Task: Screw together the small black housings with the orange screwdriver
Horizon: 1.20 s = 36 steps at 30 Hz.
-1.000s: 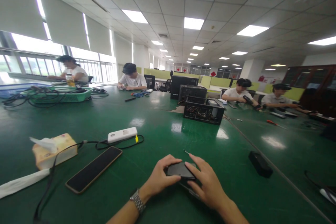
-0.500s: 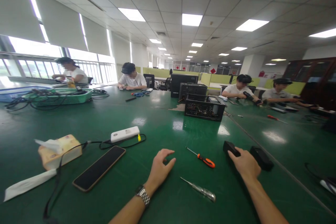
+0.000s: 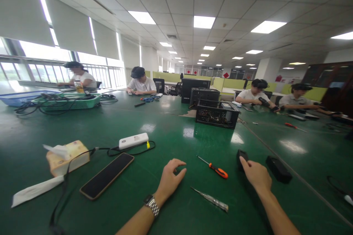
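My right hand (image 3: pixel 257 177) is closed on a black oblong block (image 3: pixel 242 158), gripping it near the table surface at the right. Most of its near end is hidden by the fingers. A second black block (image 3: pixel 279 169) lies just right of that hand. On the left, my left hand (image 3: pixel 171 178) hovers over or rests on the table, thumb and fingers apart with nothing between them. An orange-handled screwdriver (image 3: pixel 219 170) lies between the hands. Nearer to me is a screwdriver with a clear handle (image 3: pixel 217 203).
The green table (image 3: pixel 154 125) carries a phone (image 3: pixel 107 176), a tissue pack (image 3: pixel 74 161), a white power bank (image 3: pixel 134 140) with a black cable, and an opened computer case (image 3: pixel 216 114). A green basket (image 3: pixel 71 103) of cables stands far left. Several people sit around the table.
The view has shifted slightly, so the table appears a little further right. My right hand and its block have moved slightly left, away from the second block. My left hand keeps its pose.
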### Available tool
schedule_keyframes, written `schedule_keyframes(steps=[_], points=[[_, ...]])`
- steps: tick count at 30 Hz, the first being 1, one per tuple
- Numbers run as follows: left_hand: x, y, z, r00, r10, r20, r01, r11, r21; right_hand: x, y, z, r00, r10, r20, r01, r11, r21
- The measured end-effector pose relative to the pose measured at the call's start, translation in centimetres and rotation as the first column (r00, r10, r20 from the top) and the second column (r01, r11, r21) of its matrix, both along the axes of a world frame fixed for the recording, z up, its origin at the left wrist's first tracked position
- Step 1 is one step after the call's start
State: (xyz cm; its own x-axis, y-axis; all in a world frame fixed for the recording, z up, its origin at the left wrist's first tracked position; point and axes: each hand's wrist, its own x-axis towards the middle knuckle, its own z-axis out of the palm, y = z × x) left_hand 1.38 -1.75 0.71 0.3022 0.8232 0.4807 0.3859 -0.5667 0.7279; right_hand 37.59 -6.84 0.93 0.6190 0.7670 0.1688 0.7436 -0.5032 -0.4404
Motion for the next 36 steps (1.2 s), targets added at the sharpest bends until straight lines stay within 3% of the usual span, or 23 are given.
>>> schedule_keyframes(steps=[5,8,11,14,15,19,22,25,27,28,30,32,34,36], points=[[0.1,-0.1,0.0,1.0,-0.012,-0.003,0.012,1.0,0.004,0.5,1.0,-2.0,0.995,0.101,-0.017,-0.099,0.991,0.089],[0.0,-0.1,0.0,1.0,-0.011,-0.004,0.011,1.0,0.006,1.4,1.2,-2.1,0.997,0.082,0.016,-0.083,0.986,0.143],[0.0,-0.1,0.0,1.0,-0.008,-0.01,0.008,1.0,-0.001,3.6,0.3,-1.9,0.989,-0.117,0.095,0.092,0.968,0.234],[-0.1,-0.1,-0.1,1.0,-0.009,-0.014,0.009,1.0,-0.003,7.3,-1.1,-2.7,0.878,-0.447,0.174,0.366,0.858,0.36],[-0.1,-0.1,-0.1,1.0,-0.01,-0.014,0.01,1.0,-0.003,8.5,-1.5,-3.2,0.857,-0.492,0.155,0.421,0.841,0.34],[-0.1,-0.1,-0.2,1.0,-0.012,-0.015,0.012,1.0,-0.004,11.7,-2.1,-4.4,0.853,-0.513,-0.099,0.522,0.843,0.128],[-0.1,-0.1,-0.1,1.0,-0.009,-0.017,0.009,1.0,-0.009,10.7,-1.7,-3.4,0.835,-0.5,-0.231,0.547,0.803,0.237],[-0.1,-0.1,0.1,1.0,-0.019,-0.009,0.019,1.0,-0.021,6.5,-0.9,-1.6,0.929,-0.282,-0.239,0.365,0.806,0.466],[0.0,-0.1,0.1,0.999,-0.036,-0.004,0.036,0.999,-0.041,2.2,-0.4,-0.6,0.99,0.006,-0.14,0.076,0.817,0.572],[0.0,-0.1,0.0,0.999,-0.048,-0.004,0.047,0.997,-0.058,-0.1,-0.3,-0.4,0.982,0.181,-0.057,-0.112,0.794,0.598],[0.0,-0.2,-0.1,0.998,-0.07,-0.005,0.069,0.993,-0.095,-4.9,-0.1,-0.3,0.844,0.528,0.094,-0.493,0.697,0.521],[0.0,-0.3,-0.3,0.995,-0.1,-0.011,0.098,0.987,-0.124,-9.2,-0.1,-0.4,0.652,0.747,0.131,-0.73,0.572,0.373],[0.0,-0.3,-0.5,0.988,-0.148,-0.034,0.142,0.981,-0.133,-12.1,-0.2,-0.7,0.55,0.826,0.124,-0.82,0.507,0.265],[0.1,-0.2,-0.7,0.978,-0.192,-0.086,0.18,0.974,-0.136,-13.5,-0.1,-0.9,0.504,0.853,0.134,-0.859,0.478,0.184]])
